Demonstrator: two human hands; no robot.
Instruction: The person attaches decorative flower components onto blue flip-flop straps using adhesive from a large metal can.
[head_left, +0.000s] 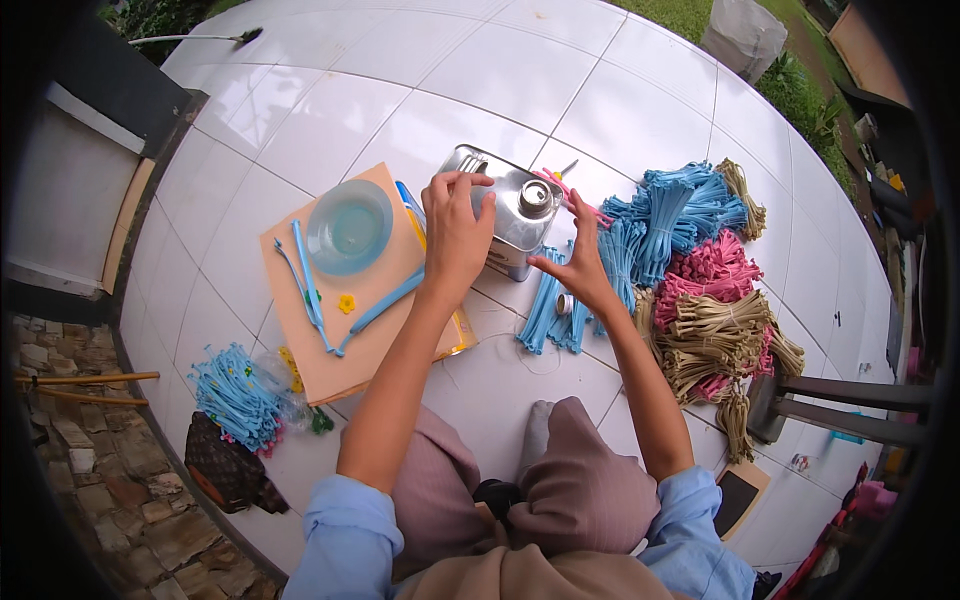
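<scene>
A silver rectangular metal can [511, 213] stands on the tiles in front of me, its round spout uncapped. My left hand [460, 225] is at the can's left side, fingers curled over the top by the handle. On the can's right side, my right hand [582, 262] has its thumb and fingers spread; whether they touch the metal I cannot tell. Below that hand, a small silver cap [565, 303] lies among blue strip bundles [546, 315]. To the left, a translucent bluish bowl [350, 228] with a little liquid sits on a tan board [375, 322].
Blue twisted strips [312, 300] and a yellow flower piece [346, 303] share the board. Bundles of blue [668, 225], pink [712, 262] and beige strips [715, 340] pile up at right. A heap of blue stems [238, 393] and a dark brown bag [225, 465] lie at left.
</scene>
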